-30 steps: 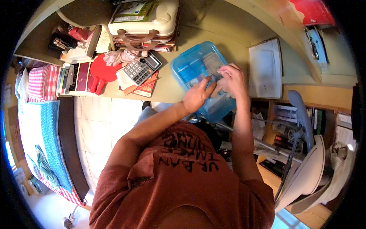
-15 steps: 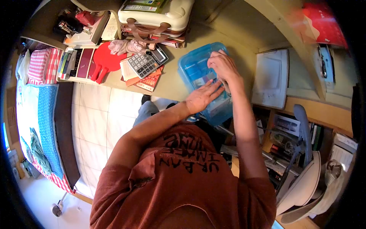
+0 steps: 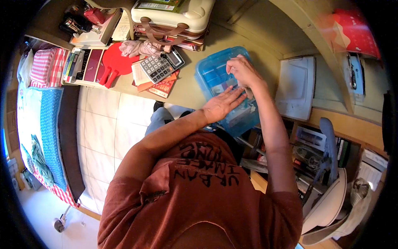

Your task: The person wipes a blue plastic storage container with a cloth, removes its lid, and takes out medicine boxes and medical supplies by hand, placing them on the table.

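A translucent blue plastic box lies at the desk's front edge, with small items inside that are hard to make out. Over its near part my left hand is spread, palm down, with nothing visible in it. My right hand is above the box, just beyond the left one, its fingers bent together. Whatever those fingers may hold is hidden.
Left of the box on the desk are a calculator, red paddles, papers and a pink cloth. A cream case stands behind. At right are a white board and a chair.
My right hand has moved away from the left hand toward the box's far end, and its fingers have curled. My left hand's fingers have spread. The whole view has shifted slightly.
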`<state>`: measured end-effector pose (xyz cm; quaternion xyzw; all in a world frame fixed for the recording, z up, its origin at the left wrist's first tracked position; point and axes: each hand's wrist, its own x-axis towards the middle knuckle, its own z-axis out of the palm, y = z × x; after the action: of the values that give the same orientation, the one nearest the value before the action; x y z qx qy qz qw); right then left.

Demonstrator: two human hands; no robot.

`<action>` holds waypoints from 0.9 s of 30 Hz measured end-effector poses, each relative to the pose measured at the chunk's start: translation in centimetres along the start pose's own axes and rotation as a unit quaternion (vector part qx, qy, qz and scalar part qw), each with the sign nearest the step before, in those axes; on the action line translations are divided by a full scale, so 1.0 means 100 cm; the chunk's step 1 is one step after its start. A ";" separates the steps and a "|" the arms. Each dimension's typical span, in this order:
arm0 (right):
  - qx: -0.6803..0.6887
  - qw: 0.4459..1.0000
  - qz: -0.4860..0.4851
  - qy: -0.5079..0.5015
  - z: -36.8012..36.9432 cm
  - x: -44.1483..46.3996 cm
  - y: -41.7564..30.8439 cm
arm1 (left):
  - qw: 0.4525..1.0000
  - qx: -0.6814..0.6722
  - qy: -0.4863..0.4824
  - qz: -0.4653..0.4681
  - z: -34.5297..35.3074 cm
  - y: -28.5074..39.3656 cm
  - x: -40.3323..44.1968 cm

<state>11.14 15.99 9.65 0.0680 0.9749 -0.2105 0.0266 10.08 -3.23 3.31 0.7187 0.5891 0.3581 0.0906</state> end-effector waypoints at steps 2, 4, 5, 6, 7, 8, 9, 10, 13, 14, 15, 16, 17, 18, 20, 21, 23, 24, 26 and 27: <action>-0.009 1.000 -0.005 -0.014 0.003 0.000 -0.001 | 1.000 0.005 -0.002 -0.003 0.002 0.001 0.000; 0.028 0.999 0.018 0.026 0.011 0.000 -0.004 | 1.000 0.009 0.001 -0.001 0.003 0.001 0.001; 0.028 0.999 0.017 0.025 0.012 0.001 -0.004 | 1.000 0.015 0.004 0.001 0.003 0.001 0.000; 0.029 0.993 0.088 0.076 0.013 0.003 -0.006 | 1.000 0.014 0.004 -0.001 0.001 0.001 0.000; 0.028 0.979 0.158 0.127 0.013 0.003 -0.007 | 1.000 0.022 0.013 0.002 0.000 0.002 0.000; 0.028 0.979 0.158 0.125 0.012 0.004 -0.009 | 0.999 0.030 0.023 0.006 -0.001 0.002 0.001; 0.012 0.983 0.163 0.080 0.010 0.004 -0.012 | 0.999 0.029 0.023 0.005 0.001 0.002 0.000; -0.005 0.985 0.167 0.034 0.009 0.005 -0.015 | 1.000 0.023 0.016 0.003 0.002 0.002 0.000; -0.133 0.988 0.068 0.032 0.020 0.007 -0.023 | 1.000 0.011 0.006 0.003 0.005 -0.001 0.000; -0.131 0.989 0.064 0.029 0.018 0.006 -0.024 | 1.000 0.005 0.002 0.007 0.006 -0.002 -0.001; -0.131 0.989 0.063 0.029 0.019 0.007 -0.021 | 1.000 0.006 0.002 0.007 0.005 -0.001 -0.001; -0.112 0.988 0.096 0.044 0.021 0.008 -0.014 | 1.000 0.010 0.018 0.002 0.004 0.000 -0.001; -0.093 0.986 0.129 0.058 0.022 0.009 -0.009 | 0.999 0.015 0.035 -0.003 0.004 0.001 0.000; -0.108 0.983 0.127 0.073 0.021 0.007 -0.017 | 0.999 0.015 0.037 -0.004 0.005 0.001 -0.001; -0.117 0.985 0.113 0.061 0.025 0.003 -0.024 | 0.999 0.014 0.030 0.011 0.008 -0.001 -0.001; -0.124 0.986 0.100 0.051 0.026 0.003 -0.026 | 0.999 0.015 0.031 0.010 0.005 -0.001 -0.001; -0.107 0.989 0.087 0.054 0.024 0.009 -0.015 | 1.000 0.017 0.012 0.002 0.002 0.001 -0.001; -0.114 0.985 0.109 0.068 0.023 0.016 -0.006 | 1.000 0.016 0.011 0.002 0.004 0.002 -0.001; -0.083 0.980 0.158 0.093 0.023 0.017 0.006 | 0.999 0.025 0.038 -0.005 0.007 0.002 0.000; -0.084 0.980 0.156 0.094 0.018 0.017 -0.001 | 0.999 0.027 0.040 -0.004 0.005 0.001 0.001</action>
<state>9.53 15.34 7.94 0.2360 0.9647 -0.1134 -0.0274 10.44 -3.03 3.04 0.7037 0.6047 0.3698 0.0489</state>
